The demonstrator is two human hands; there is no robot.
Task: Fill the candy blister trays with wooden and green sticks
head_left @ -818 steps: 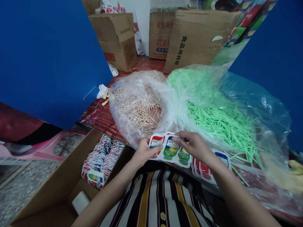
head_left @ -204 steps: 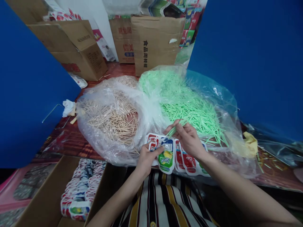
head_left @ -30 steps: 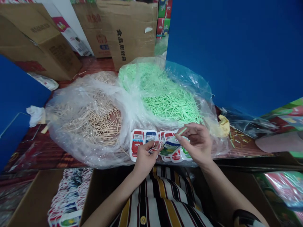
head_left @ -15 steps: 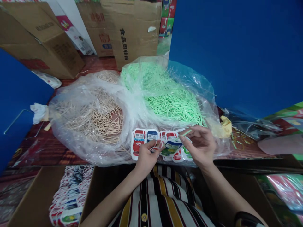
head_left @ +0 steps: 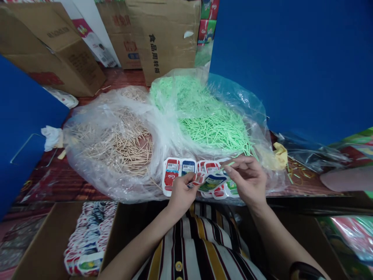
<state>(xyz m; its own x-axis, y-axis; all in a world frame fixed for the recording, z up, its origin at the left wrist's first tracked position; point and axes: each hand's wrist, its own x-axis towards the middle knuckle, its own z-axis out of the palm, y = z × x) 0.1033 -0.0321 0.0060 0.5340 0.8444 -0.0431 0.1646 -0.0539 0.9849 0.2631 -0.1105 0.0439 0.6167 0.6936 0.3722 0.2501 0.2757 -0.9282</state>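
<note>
My left hand point(head_left: 184, 191) pinches the left end of a printed packet point(head_left: 214, 182) with a red part and a blue-green part, holding it tilted above the table edge. My right hand point(head_left: 249, 179) is closed at the fingertips on a thin green stick point(head_left: 226, 166), close to the packet's upper right edge. Whether the stick touches the packet I cannot tell. Beneath lie more packets; a red and blue one point(head_left: 171, 174) marked Cola rests left of the held one. Behind my hands, green sticks point(head_left: 214, 128) fill a clear plastic bag.
Pale brown sticks point(head_left: 131, 149) lie in another clear bag on the left. Below the table, a carton point(head_left: 37, 249) holds stacked packets point(head_left: 90, 237). Cardboard boxes point(head_left: 169, 39) stand at the back, with blue panels point(head_left: 291, 62) at both sides. A yellow scrap point(head_left: 280, 155) lies at right.
My right hand has brought the green stick slightly lower, nearer the packet. My left hand still grips the packet. The whole view has shifted slightly.
</note>
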